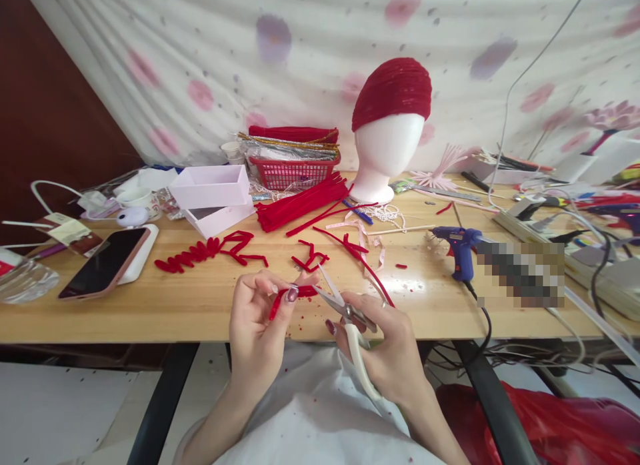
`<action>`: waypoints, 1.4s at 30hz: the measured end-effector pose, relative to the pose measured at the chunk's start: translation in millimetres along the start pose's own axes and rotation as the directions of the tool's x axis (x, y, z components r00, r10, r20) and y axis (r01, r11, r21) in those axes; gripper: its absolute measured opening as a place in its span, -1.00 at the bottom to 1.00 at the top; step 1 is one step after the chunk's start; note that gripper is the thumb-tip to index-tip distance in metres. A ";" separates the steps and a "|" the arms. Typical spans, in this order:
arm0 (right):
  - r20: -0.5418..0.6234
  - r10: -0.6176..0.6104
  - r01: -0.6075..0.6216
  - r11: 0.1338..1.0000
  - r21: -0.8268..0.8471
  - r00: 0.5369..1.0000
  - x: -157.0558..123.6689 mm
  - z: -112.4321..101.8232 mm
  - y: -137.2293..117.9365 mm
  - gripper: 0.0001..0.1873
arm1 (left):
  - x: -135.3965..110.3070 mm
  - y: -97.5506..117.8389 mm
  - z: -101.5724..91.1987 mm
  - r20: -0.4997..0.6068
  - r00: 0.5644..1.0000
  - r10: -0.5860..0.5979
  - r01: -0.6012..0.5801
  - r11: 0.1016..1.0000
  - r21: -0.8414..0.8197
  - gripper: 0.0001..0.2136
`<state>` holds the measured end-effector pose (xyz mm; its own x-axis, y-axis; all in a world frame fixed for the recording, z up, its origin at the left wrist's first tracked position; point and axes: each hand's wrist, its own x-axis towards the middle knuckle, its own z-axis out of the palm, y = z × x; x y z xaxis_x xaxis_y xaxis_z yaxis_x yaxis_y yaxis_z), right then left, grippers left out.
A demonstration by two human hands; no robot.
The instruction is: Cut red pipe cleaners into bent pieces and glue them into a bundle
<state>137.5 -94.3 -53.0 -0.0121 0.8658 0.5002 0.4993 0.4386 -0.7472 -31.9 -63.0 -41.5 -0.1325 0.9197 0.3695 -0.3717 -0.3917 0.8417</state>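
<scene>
My left hand (257,318) pinches a short bent piece of red pipe cleaner (293,295) between thumb and fingers, just above the table's front edge. My right hand (383,345) grips white-handled scissors (345,311), whose blades are parted around the end of that red piece. A longer red pipe cleaner (367,268) runs from near my right hand back across the table. Cut red pieces (310,257) lie just beyond my hands, and a row of folded red pieces (200,255) lies to the left.
A wooden table (200,305) carries a phone (105,261), white boxes (213,188), a red basket (293,171), a bundle of red pipe cleaners (300,205), a foam head with a red cap (390,131), a blue glue gun (460,248) and cables at the right.
</scene>
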 end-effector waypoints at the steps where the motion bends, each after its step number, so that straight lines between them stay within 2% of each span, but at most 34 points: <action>1: 0.002 -0.012 0.012 1.000 -0.013 1.000 -0.2 1.2 0.1 -0.75 | -0.3 0.4 0.8 -0.009 1.000 0.026 -0.026 0.999 0.020 -0.82; 9: -0.018 -0.055 0.054 0.997 -0.057 0.998 -1.0 3.3 0.9 -0.78 | -1.7 4.1 4.6 -0.031 0.986 0.166 -0.157 0.968 0.197 -0.66; 14: -0.029 -0.100 0.097 0.991 -0.093 0.995 0.0 4.6 -0.2 -0.82 | -1.9 2.1 4.3 -0.029 0.986 0.162 -0.150 0.959 0.240 -0.65; 19: -0.033 -0.093 0.089 0.992 -0.094 0.995 -1.4 5.4 1.2 -0.81 | -2.2 2.8 4.5 -0.021 0.984 0.180 -0.169 0.954 0.250 -0.64; 27: -0.019 -0.043 0.041 0.998 -0.055 0.999 -1.9 5.0 2.0 -0.77 | -1.3 2.5 4.8 -0.016 0.991 0.134 -0.129 0.972 0.194 -0.64; 38: -0.009 -0.035 0.034 0.994 -0.109 0.999 -0.8 5.0 3.5 -0.86 | -3.1 3.4 6.1 -0.023 0.993 0.117 -0.110 0.974 0.197 -0.62; 42: -0.045 0.053 -0.054 0.998 -0.024 0.998 -1.9 3.0 4.2 -0.93 | -1.5 0.2 4.6 -0.043 0.999 0.033 -0.029 0.995 0.092 -0.64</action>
<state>137.1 -93.4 -58.4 0.0534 0.8760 0.4793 0.5201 0.3853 -0.7623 -27.5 -64.5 -40.1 -0.1844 0.9066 0.3796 -0.2821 -0.4188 0.8632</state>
